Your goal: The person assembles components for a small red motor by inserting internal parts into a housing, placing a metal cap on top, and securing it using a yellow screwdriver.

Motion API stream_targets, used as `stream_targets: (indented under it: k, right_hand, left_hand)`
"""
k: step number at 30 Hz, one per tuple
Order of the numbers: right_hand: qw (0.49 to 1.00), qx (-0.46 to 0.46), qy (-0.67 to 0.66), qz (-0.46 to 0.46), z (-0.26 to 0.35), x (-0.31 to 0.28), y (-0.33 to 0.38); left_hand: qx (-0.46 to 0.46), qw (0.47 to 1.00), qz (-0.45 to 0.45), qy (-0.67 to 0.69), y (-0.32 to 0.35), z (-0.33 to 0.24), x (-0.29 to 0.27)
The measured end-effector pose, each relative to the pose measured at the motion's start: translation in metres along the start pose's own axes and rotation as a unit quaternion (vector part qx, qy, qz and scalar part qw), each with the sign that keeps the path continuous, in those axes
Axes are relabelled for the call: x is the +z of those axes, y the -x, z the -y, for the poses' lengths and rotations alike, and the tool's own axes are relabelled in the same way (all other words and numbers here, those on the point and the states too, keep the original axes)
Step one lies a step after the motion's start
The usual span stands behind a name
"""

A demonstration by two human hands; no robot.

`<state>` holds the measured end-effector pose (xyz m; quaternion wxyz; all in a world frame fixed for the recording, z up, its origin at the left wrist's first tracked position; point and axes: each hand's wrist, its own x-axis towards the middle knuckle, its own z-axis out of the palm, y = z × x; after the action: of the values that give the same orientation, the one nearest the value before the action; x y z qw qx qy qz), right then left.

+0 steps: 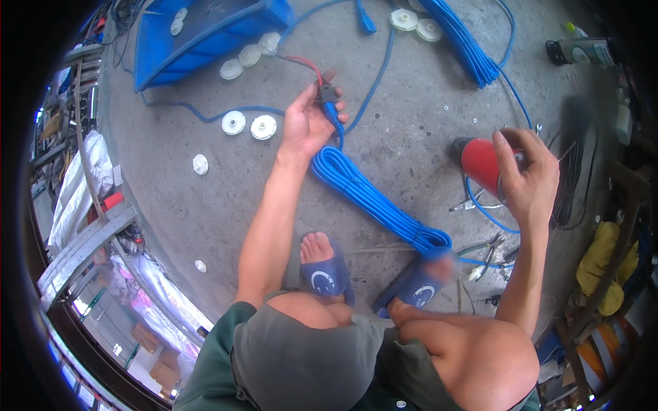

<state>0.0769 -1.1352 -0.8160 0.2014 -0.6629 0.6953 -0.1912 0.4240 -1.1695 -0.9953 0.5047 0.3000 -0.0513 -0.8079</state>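
Observation:
My left hand [308, 123], palm up, has its fingers curled round a small black connector [327, 92]. A red wire [305, 61] runs out of its far side, and a blue cable plug [332, 111] is joined to its near side. The plug's cord leads down to a bundled coil of blue cable [377, 202] lying on the floor. At the right, my right hand [531, 171] is closed on the near end of a red cylinder [482, 164] with a black far end. The cylinder lies tilted, and my fingers hide part of it.
White round plastic caps [263, 127] lie at the left beside a blue bin [205, 48]. Another blue cable coil [466, 41] is at the far right, near a bottle [582, 51]. Pliers [490, 253] lie by my sandalled foot [411, 284]. A metal frame [89, 246] borders the left.

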Motion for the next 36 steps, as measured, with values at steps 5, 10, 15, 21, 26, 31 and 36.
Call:
stream_targets:
  k: [5,10,15,21,26,31,36]
  right_hand:
    - [1.000,0.009,-0.002,0.004,0.002,0.000,0.000]
    - [1.000,0.009,0.000,-0.001,0.000,0.001,0.000]
    - [1.000,0.010,0.000,0.002,-0.001,0.000,0.000]
    - [1.000,0.011,0.002,-0.002,-0.001,0.001,0.001]
    - [1.000,0.003,0.002,-0.005,-0.001,0.001,0.001]
    - [1.000,0.004,0.002,-0.010,-0.002,0.000,0.001]
    - [1.000,0.007,0.001,-0.006,-0.002,0.002,0.001]
  left_hand:
    - [-0.009,1.000,-0.004,-0.015,0.001,0.003,-0.007]
    - [-0.001,1.000,0.013,-0.017,0.003,0.005,-0.004]
    - [0.017,1.000,0.004,0.013,0.005,0.007,-0.005]
    - [0.033,0.999,-0.010,-0.023,0.002,0.009,-0.005]
    - [0.042,0.999,-0.022,-0.027,0.003,0.009,-0.007]
    - [0.047,0.998,-0.035,-0.025,0.000,0.011,-0.006]
    - [0.059,0.996,-0.050,-0.034,0.001,0.013,-0.008]
